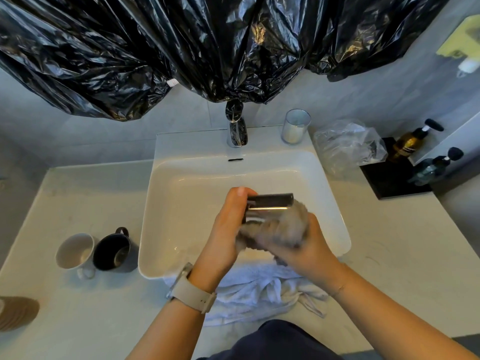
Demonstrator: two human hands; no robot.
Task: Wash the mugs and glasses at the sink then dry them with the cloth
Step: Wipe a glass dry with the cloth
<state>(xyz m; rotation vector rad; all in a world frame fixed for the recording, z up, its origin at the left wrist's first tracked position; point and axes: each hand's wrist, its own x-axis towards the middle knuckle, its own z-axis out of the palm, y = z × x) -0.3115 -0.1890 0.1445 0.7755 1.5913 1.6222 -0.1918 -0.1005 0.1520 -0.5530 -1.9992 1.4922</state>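
Mugs and a glass sit around the white sink (330, 203). My left hand (226, 229) curls around a dark mug (270, 203) and holds it on its side over the middle of the sink. My right hand (304, 245) grips a fluffy grey cloth (275, 229) and presses it against the near side of the dark mug. The cloth looks blurry. On the surface (78, 307) to the left, a white mug (75, 250) and a black mug (111, 252) lie tipped, touching each other. A clear glass (296, 126) stands upright on the far rim of the sink, just right of the tap (237, 133). A white towel (259, 292) lies bunched at the near edge, under my arms. My left wrist wears a watch (192, 292). Two pump bottles (410, 144) stand far right on a black tray (389, 180), beside a crumpled clear bag (348, 146).
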